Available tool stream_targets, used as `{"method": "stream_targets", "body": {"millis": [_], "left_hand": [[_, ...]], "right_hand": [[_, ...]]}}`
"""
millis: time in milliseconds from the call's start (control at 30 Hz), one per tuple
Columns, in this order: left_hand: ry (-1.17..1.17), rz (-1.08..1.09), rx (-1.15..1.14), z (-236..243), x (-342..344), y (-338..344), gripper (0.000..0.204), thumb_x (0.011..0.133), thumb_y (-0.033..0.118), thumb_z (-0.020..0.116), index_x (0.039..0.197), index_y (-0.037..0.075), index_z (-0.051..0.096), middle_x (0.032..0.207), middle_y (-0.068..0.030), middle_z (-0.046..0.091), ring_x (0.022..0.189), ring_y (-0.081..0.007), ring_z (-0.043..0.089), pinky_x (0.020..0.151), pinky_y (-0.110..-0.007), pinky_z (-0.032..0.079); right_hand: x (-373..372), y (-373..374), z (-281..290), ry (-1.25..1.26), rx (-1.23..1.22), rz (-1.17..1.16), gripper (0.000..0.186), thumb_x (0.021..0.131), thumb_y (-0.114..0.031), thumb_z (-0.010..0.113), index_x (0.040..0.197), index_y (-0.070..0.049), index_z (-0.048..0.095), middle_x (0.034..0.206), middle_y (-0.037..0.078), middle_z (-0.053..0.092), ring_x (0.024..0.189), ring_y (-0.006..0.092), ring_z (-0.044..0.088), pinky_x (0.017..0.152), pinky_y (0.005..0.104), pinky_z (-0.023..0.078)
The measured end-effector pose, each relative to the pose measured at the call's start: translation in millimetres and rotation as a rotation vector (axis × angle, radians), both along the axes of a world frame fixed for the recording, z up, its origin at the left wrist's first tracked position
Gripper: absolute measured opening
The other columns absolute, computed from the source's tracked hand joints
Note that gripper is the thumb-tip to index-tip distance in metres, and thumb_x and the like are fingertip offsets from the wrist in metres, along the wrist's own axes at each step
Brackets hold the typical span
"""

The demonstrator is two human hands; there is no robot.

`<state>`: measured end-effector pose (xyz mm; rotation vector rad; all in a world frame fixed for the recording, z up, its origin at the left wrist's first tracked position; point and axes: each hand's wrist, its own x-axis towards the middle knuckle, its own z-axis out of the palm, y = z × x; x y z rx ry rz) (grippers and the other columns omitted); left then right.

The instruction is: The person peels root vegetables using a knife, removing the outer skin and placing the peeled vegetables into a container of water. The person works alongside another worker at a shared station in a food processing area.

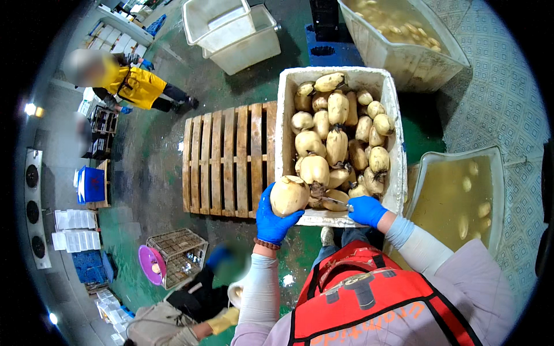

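At the near rim of the white foam crate, the left hand, in a blue rubber glove, was closed from below around a pale, rounded lotus root segment, held just above the crate's front edge. The right hand, also blue-gloved, was clenched on the handle of a small steel-bladed knife, whose blade pointed left toward the dark, stubby end of the held root; whether the edge touched the root could not be told. Judged from this pose, the trimming would go best with the root cupped firmly, the thumb kept behind the cut, and the blade drawn in short strokes away from the left fingers. The crate was heaped with further cream-coloured lotus roots and rested beside a bare wooden pallet. To the right stood a white tub of cloudy water with peeled pieces floating in it. Farther off, a person in a yellow apron stood on the wet green floor, and a wire basket lay near another worker.
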<state>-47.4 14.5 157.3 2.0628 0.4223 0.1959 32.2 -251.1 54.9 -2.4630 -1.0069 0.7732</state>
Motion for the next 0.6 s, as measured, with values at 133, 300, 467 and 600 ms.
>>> {"method": "stream_targets", "body": {"millis": [133, 300, 467, 600], "left_hand": [[-0.078, 0.004, -0.166, -13.0, 8.8, 2.2, 0.087, 0.051, 0.017, 0.085, 0.124, 0.004, 0.041, 0.117, -0.0141, 0.051, 0.105, -0.0244, 0.053, 0.089, -0.037, 0.046], [-0.087, -0.069, -0.194, -7.6, 34.1, -8.4, 0.086, 0.051, 0.015, 0.084, 0.125, 0.004, 0.04, 0.116, -0.0138, 0.051, 0.105, -0.024, 0.053, 0.088, -0.036, 0.046], [-0.088, -0.137, -0.095, -8.6, 52.9, -19.3, 0.085, 0.051, 0.014, 0.083, 0.124, 0.005, 0.041, 0.116, -0.0137, 0.052, 0.104, -0.0242, 0.053, 0.088, -0.036, 0.046], [-0.076, -0.183, -0.139, -6.0, 67.0, -44.2, 0.085, 0.051, 0.015, 0.083, 0.124, 0.005, 0.041, 0.117, -0.0127, 0.051, 0.105, -0.0241, 0.052, 0.089, -0.036, 0.045]], "right_hand": [[23.3, -1.7, 109.5, -0.459, 0.118, 0.009, 0.008, 0.067, -0.011, 0.056, 0.062, -0.006, 0.06, 0.066, 0.011, 0.059, 0.06, 0.0253, 0.058, 0.051, 0.0357, 0.048], [28.9, -27.2, 111.6, -0.465, -0.047, -0.068, 0.008, 0.07, -0.017, 0.058, 0.067, -0.009, 0.06, 0.064, 0.011, 0.059, 0.059, 0.0296, 0.058, 0.051, 0.0396, 0.047], [30.9, -39.6, 141.4, -0.26, 0.098, -0.314, 0.014, 0.074, -0.023, 0.061, 0.081, -0.012, 0.057, 0.07, 0.014, 0.06, 0.066, 0.034, 0.059, 0.056, 0.0437, 0.046], [25.2, -7.4, 123.8, -0.309, 0.229, -0.46, 0.012, 0.076, -0.02, 0.06, 0.084, -0.011, 0.057, 0.072, 0.014, 0.059, 0.065, 0.0332, 0.058, 0.055, 0.0419, 0.046]]}}
